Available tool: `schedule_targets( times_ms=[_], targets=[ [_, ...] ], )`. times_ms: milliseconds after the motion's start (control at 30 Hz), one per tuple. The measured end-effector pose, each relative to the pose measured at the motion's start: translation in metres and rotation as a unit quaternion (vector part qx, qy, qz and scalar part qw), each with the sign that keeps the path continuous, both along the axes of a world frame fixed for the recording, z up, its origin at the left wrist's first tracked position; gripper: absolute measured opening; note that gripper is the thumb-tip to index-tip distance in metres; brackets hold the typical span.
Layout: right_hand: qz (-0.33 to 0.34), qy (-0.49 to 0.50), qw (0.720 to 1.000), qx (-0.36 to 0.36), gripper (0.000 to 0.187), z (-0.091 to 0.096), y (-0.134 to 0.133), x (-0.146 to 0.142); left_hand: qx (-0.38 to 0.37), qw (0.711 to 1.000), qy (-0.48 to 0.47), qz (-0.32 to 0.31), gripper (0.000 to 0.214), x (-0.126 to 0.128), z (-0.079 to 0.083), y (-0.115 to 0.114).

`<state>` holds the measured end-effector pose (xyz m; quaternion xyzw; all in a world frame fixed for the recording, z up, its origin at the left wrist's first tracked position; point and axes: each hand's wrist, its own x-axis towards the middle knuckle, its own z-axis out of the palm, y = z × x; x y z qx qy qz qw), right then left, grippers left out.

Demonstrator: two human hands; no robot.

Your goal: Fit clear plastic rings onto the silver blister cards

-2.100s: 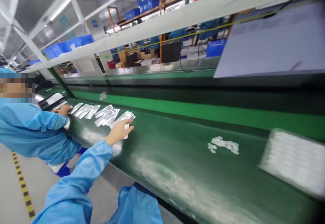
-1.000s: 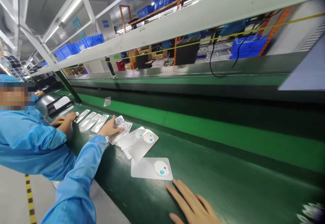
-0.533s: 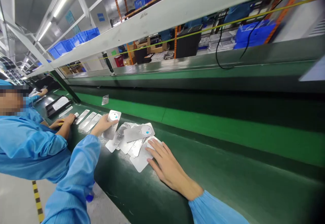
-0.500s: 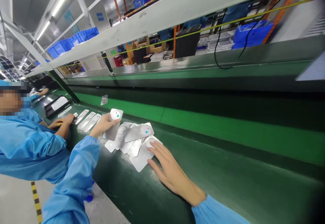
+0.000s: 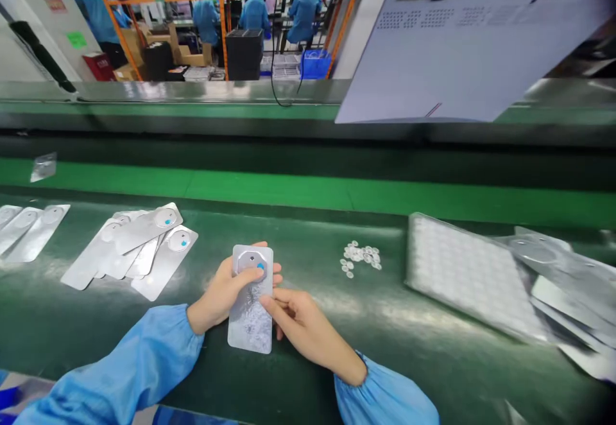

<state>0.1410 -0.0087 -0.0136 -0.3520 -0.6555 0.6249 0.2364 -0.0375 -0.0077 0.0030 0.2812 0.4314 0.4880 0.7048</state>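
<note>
A silver phone back cover (image 5: 250, 332) with a round camera area and a blue dot is held upright near the middle of the bench. My left hand (image 5: 219, 295) grips it from the left, thumb on the front beside the blue dot and fingers behind. On its right edge, my right hand (image 5: 308, 329) pinches it, thumb on the front face; the other fingers are partly hidden. To the left lies an overlapping pile of similar covers (image 5: 110, 258), two with blue dots showing. Small clear round pieces (image 5: 359, 255) lie scattered to the right of my hands.
A white tray-like sheet with a bumpy surface (image 5: 471, 271) lies on the right, beside a stack of clear and silver pieces (image 5: 572, 284). More covers (image 5: 36, 232) lie at far left. A paper sheet (image 5: 433, 52) hangs at upper right, over the green bench (image 5: 366, 361).
My view has swung right. My left hand has brought a cover from the pile to the front, and my right hand has left the pile and now grips that cover too.
</note>
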Motion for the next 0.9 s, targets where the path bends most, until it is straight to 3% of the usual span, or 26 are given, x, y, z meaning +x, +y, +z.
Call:
schedule_targets(
  times_ms=[100,200,333,433,533,733,900],
  targets=[
    [-0.106,-0.005,0.989,0.1,0.044,0.001,0.004,0.012,-0.031,0.999,0.029,0.034,0.071,0.009,-0.007,0.001],
    [-0.209,-0.009,0.939,0.273,0.021,-0.001,0.009,0.016,-0.045,0.997,0.057,0.026,0.068,0.015,-0.013,-0.002],
    [-0.186,-0.021,0.901,0.391,0.028,-0.009,0.011,0.013,0.028,0.986,0.162,0.008,0.046,0.017,-0.016,-0.005],
    [-0.182,-0.064,0.885,0.425,0.034,-0.013,0.01,0.011,0.051,0.978,0.201,-0.014,0.044,0.014,-0.015,-0.007],
    [-0.188,-0.098,0.87,0.445,0.028,-0.013,0.008,0.01,0.025,0.988,0.15,-0.021,0.044,0.01,-0.016,-0.009],
    [-0.201,-0.088,0.886,0.409,0.02,-0.011,0.007,0.008,-0.033,0.995,0.09,-0.021,0.044,0.009,-0.022,-0.013],
    [-0.186,-0.117,0.887,0.406,0.016,-0.012,0.007,0.005,-0.028,0.996,0.083,-0.018,0.044,0.01,-0.021,-0.011]
  ],
)
